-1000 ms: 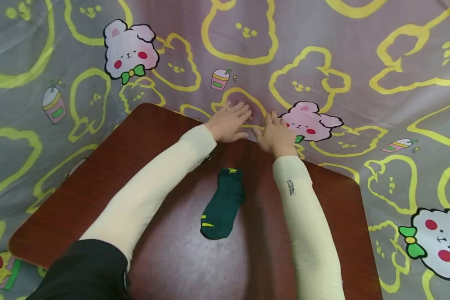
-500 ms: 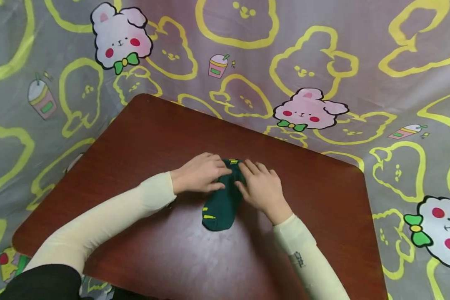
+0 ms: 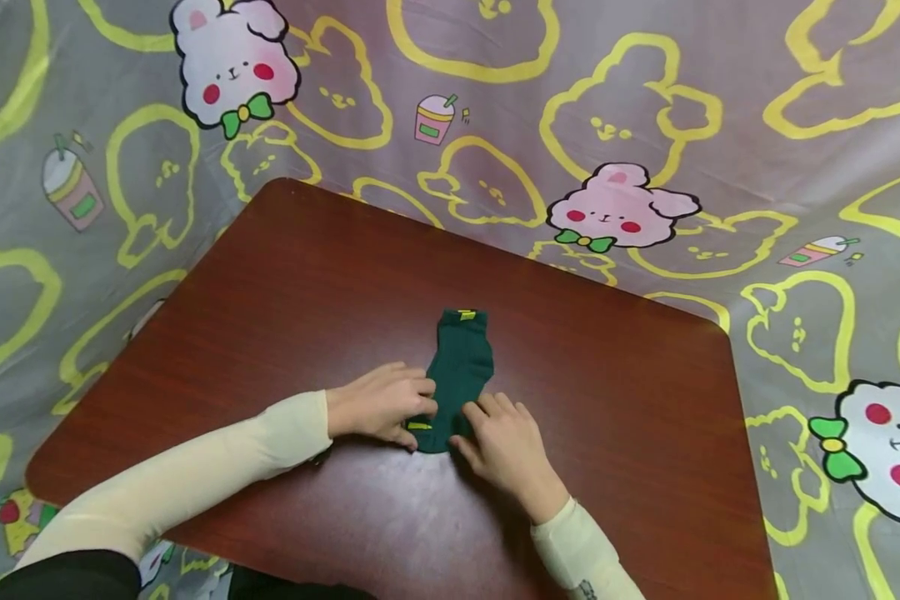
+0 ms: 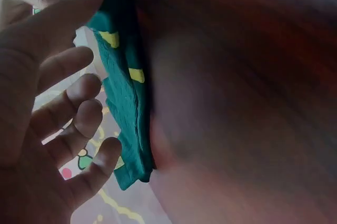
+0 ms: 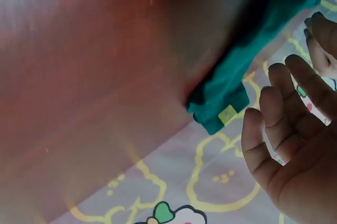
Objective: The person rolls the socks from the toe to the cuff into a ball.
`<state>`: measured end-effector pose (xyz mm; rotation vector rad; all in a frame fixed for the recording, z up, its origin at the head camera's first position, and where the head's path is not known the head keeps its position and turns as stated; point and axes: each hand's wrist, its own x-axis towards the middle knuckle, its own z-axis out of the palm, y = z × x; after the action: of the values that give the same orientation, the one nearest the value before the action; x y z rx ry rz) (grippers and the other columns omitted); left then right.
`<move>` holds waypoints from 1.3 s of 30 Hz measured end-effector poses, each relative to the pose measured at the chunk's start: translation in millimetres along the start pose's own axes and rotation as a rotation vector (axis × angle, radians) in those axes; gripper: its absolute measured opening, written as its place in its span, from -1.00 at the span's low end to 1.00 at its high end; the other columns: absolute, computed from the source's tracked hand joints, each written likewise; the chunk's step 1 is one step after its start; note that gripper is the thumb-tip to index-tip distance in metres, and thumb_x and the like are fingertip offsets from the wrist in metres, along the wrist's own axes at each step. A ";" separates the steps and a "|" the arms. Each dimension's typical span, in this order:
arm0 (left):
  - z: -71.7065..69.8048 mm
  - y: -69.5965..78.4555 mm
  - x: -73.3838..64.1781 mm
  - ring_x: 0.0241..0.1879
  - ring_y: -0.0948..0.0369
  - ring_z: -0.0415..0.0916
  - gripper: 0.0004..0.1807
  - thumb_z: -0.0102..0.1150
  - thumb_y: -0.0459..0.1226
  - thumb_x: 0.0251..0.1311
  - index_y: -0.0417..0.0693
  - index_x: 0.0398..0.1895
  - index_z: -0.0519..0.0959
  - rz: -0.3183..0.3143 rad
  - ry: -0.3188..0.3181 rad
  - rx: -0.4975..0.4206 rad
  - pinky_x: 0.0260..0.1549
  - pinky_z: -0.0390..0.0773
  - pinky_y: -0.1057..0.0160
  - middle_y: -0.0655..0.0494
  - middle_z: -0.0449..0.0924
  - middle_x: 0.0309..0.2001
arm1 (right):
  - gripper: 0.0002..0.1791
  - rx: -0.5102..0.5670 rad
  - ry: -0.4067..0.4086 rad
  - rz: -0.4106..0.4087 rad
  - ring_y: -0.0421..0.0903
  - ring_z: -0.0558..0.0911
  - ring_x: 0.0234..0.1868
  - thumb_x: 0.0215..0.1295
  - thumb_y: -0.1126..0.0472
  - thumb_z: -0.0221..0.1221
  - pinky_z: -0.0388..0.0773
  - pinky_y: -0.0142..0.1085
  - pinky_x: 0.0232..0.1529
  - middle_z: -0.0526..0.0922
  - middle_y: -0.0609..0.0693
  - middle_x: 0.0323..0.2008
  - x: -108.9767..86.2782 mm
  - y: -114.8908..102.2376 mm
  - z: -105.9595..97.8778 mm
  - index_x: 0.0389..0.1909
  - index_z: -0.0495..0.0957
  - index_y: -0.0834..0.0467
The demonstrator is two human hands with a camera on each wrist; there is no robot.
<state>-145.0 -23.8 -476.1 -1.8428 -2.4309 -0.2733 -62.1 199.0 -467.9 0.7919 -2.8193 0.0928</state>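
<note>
A dark green sock (image 3: 461, 362) with yellow marks lies flat on the brown table, cuff toward the back and toe toward the person. Beside the toe end on the left is the left hand (image 3: 386, 404), its fingertips at the sock's edge. In the left wrist view its thumb touches the toe of the sock (image 4: 124, 87), while the other fingers stay spread and slightly bent. Over on the right, the right hand (image 3: 506, 442) has its fingertips by the toe's other edge. The right wrist view shows its loosely bent fingers (image 5: 271, 108) around nothing.
The wooden table (image 3: 330, 267) has rounded corners. Behind and beside it hangs a grey curtain (image 3: 495, 108) printed with yellow outlines and cartoon rabbits. Something pale (image 3: 146, 317) shows at the table's left edge.
Both hands have drawn back from the table's far edge, over the sock's cuff, down to its toe end. The sock remains flat in about the same place; the head view has shifted slightly.
</note>
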 end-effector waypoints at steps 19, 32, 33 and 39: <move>18.0 7.8 4.3 -0.55 0.20 0.33 -0.97 0.11 -0.24 -0.11 0.04 -0.59 0.47 0.085 0.090 0.118 -0.58 0.27 0.25 0.20 0.43 -0.57 | -0.57 0.004 0.033 0.028 -0.05 0.38 -0.44 -0.08 -0.17 0.32 0.27 -0.19 -0.54 0.42 -0.06 -0.42 -8.5 -12.9 22.5 -0.32 0.51 0.06; 0.9 -8.7 21.2 -0.70 0.41 0.14 -0.90 0.11 -0.34 -0.23 0.04 -0.58 0.45 -0.064 0.023 -0.237 -0.74 0.21 0.42 0.31 0.29 -0.68 | -0.54 -0.209 0.110 -0.073 0.01 0.40 -0.47 -0.07 -0.19 0.28 0.21 -0.17 -0.55 0.46 0.00 -0.54 12.8 -14.7 11.2 -0.45 0.45 0.12; -0.4 -9.7 22.9 -0.70 0.41 0.13 -0.91 0.11 -0.33 -0.23 0.04 -0.58 0.46 -0.075 0.016 -0.258 -0.74 0.21 0.42 0.32 0.29 -0.69 | -0.55 -0.220 0.129 -0.084 0.01 0.40 -0.49 -0.08 -0.19 0.28 0.21 -0.17 -0.56 0.46 0.00 -0.56 13.6 -15.0 11.4 -0.46 0.44 0.12; -3.0 -11.5 25.4 -0.71 0.43 0.14 -0.85 0.14 -0.33 -0.25 0.01 -0.49 0.55 -0.112 -0.028 -0.340 -0.73 0.27 0.43 0.34 0.36 -0.67 | -0.79 -0.249 0.242 -0.123 -0.03 0.36 -0.59 0.17 0.12 -0.04 0.19 -0.19 -0.59 0.39 -0.02 -0.69 15.0 -16.1 17.8 -0.57 0.39 0.12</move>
<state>-163.2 -3.3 -469.9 -1.8375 -2.6453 -0.7139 -69.4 175.5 -481.9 0.8311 -2.4870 -0.1669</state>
